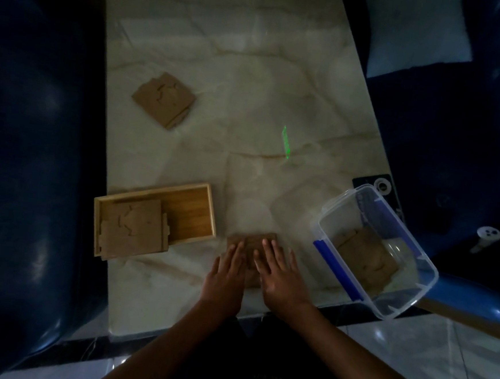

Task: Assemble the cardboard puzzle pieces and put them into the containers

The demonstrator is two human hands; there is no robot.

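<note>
A brown cardboard puzzle [255, 240] lies flat near the table's front edge. My left hand [227, 274] and my right hand [279, 274] rest palm down on it with fingers spread, hiding most of it. To the left, a wooden box [193, 208] holds an assembled cardboard puzzle [133, 225] that overhangs its near-left rim. On the right, a clear plastic tub [342, 256] with blue clips holds another cardboard puzzle [363, 258]. Farther back on the left, a stack of cardboard pieces [163, 100] lies on the table.
The marble table [252, 70] is long and narrow, with dark blue sofas on both sides. A green light streak [286, 141] shows mid-table. A dark device [376, 184] sits at the right edge behind the tub, and a white pillow [416, 32] lies at the back right.
</note>
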